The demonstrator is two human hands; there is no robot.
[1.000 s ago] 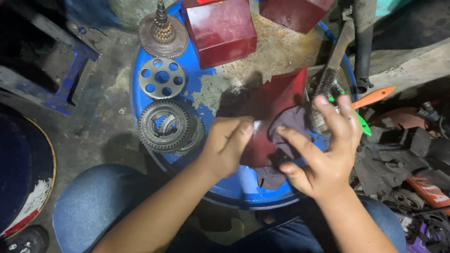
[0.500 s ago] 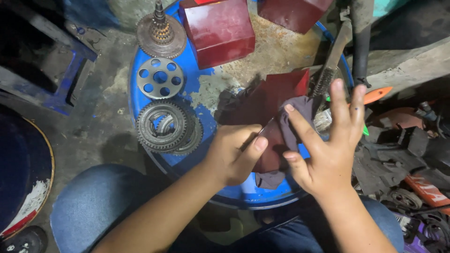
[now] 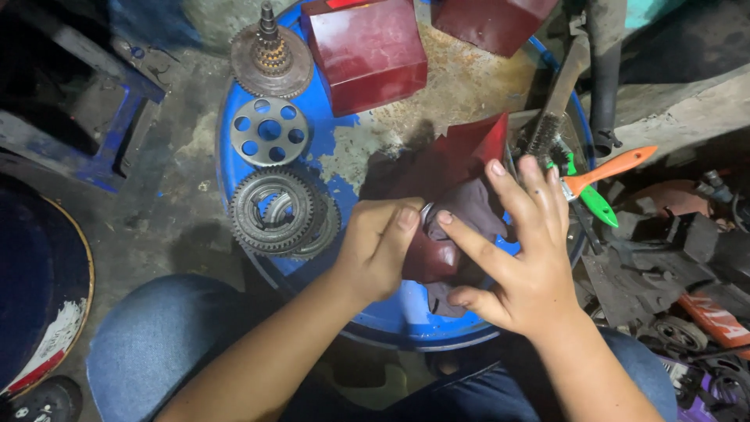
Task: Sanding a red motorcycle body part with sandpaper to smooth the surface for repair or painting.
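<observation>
Head view showed, at the left of the round blue drum top (image 3: 312, 270), a stack of dark toothed steel gear rings (image 3: 277, 211) lying well apart from both hands. The left hand (image 3: 379, 246) was curled shut around a small metal part, barely visible, wrapped in a dark red cloth (image 3: 461, 168). Just right of it, touching, the right hand (image 3: 519, 270) lay nearer the cloth's bulk, fingers (image 3: 476, 242) spread wide and pressing it flat, beside an orange-handled brush (image 3: 617, 168).
</observation>
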